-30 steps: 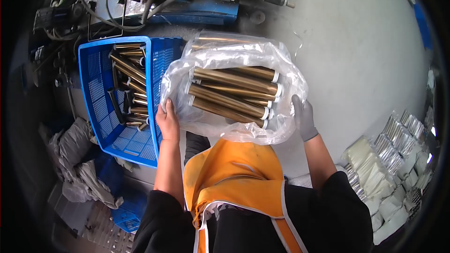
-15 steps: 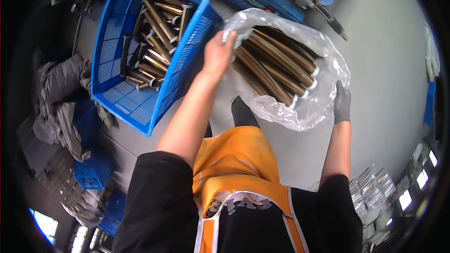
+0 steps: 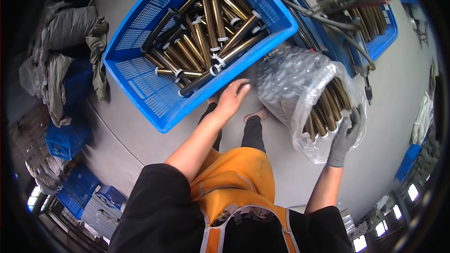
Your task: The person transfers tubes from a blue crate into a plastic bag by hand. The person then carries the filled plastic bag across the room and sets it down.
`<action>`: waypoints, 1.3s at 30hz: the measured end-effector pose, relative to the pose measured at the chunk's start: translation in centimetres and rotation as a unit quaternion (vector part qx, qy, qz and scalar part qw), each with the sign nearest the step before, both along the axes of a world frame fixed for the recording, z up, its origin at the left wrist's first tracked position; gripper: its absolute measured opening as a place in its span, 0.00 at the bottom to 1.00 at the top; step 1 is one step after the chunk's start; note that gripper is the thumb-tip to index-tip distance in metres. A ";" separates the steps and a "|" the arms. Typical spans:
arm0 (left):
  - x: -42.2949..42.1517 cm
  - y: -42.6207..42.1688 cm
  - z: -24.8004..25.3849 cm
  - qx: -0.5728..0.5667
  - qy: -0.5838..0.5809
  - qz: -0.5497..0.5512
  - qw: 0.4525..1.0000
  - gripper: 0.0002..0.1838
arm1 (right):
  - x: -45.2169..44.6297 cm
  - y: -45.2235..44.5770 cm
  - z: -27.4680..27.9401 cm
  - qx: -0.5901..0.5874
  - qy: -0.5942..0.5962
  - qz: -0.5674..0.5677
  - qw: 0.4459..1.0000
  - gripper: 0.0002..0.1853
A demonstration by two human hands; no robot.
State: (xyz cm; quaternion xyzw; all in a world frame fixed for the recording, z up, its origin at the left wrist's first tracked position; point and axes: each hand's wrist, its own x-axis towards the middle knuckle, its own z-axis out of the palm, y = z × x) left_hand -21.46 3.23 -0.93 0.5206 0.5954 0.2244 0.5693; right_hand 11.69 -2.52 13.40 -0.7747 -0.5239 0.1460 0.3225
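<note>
My bare left hand [image 3: 233, 97] is off the bag, its fingers apart, just below the near edge of a blue basket [image 3: 187, 112]. Inside that basket lie several bronze-coloured tubes [image 3: 201, 42] with white end rings, heaped at mixed angles. My right hand [image 3: 346, 136], in a grey glove, is at the open mouth of a clear plastic bag [image 3: 286, 77], beside the tube ends; whether its fingers grip the film is hard to make out. More bronze tubes [image 3: 328, 107] lie side by side in the bag, their white-ringed ends facing me.
A machine with hoses [image 3: 323, 18] stands beyond the bag. Behind it is another blue basket [image 3: 391, 30] of tubes. Grey cloths [image 3: 70, 28] and a small blue crate [image 3: 63, 140] are at the left. An orange apron [image 3: 239, 168] covers my front.
My left hand has let go of the bag and moved toward the basket. The bag now slants down at the right, with my right hand at its mouth. The view has turned.
</note>
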 end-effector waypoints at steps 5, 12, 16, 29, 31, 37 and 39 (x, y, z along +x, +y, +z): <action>-15.3 -0.5 -7.0 -0.092 0.070 0.083 0.990 0.20 | -14.9 9.6 -2.9 -0.067 0.077 0.197 0.975 0.23; -25.5 7.8 -11.9 -0.132 0.020 0.235 0.963 0.19 | -25.2 22.7 -20.1 -0.288 0.440 -0.004 0.851 0.34; -25.6 13.7 -17.6 -0.120 0.003 0.243 0.963 0.22 | -22.7 28.0 -35.6 -0.376 0.429 -0.023 0.821 0.36; -15.3 26.4 -34.8 -0.129 0.193 0.274 0.933 0.54 | -28.0 34.1 -43.3 -0.125 0.210 -0.096 0.965 0.33; -14.5 26.0 -34.4 -0.139 0.207 0.285 0.926 0.56 | -29.3 38.3 -37.3 -0.151 0.181 -0.025 0.972 0.32; -16.2 19.4 -39.0 -0.142 0.191 0.277 0.931 0.48 | -25.6 46.8 -44.9 -0.177 0.028 0.233 0.956 0.49; -16.4 18.6 -39.9 -0.157 0.177 0.268 0.934 0.46 | -26.2 45.7 -46.7 -0.208 -0.125 0.249 0.938 0.54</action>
